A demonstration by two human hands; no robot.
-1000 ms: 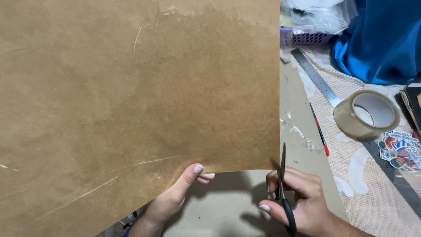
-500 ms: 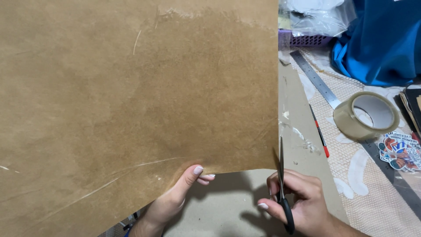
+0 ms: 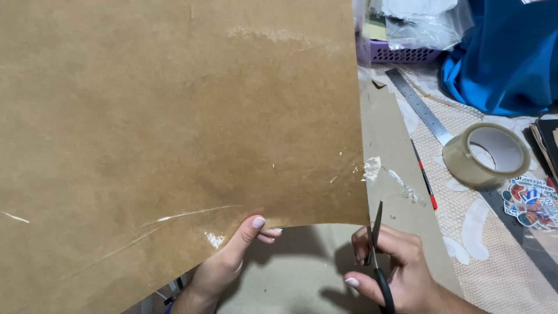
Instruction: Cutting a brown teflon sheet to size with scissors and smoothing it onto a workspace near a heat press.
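Note:
A large brown paper sheet (image 3: 174, 128), with clear tape strips on it, fills the left and centre of the view and is lifted toward me. My left hand (image 3: 232, 256) grips its lower edge from beneath, thumb on the front. My right hand (image 3: 395, 273) holds black-handled scissors (image 3: 375, 244), blades pointing up at the sheet's lower right corner.
A grey cardboard panel (image 3: 401, 174) lies under the sheet. To the right on a lace cloth are a roll of clear tape (image 3: 485, 154), a metal ruler (image 3: 418, 104), a red and black pen (image 3: 423, 174), a colourful sticker (image 3: 532, 200), blue fabric (image 3: 505, 58) and a purple basket (image 3: 401, 53).
The scissors have shifted slightly left, so the blades now meet the sheet's lower right corner. The left hand keeps its hold on the paper.

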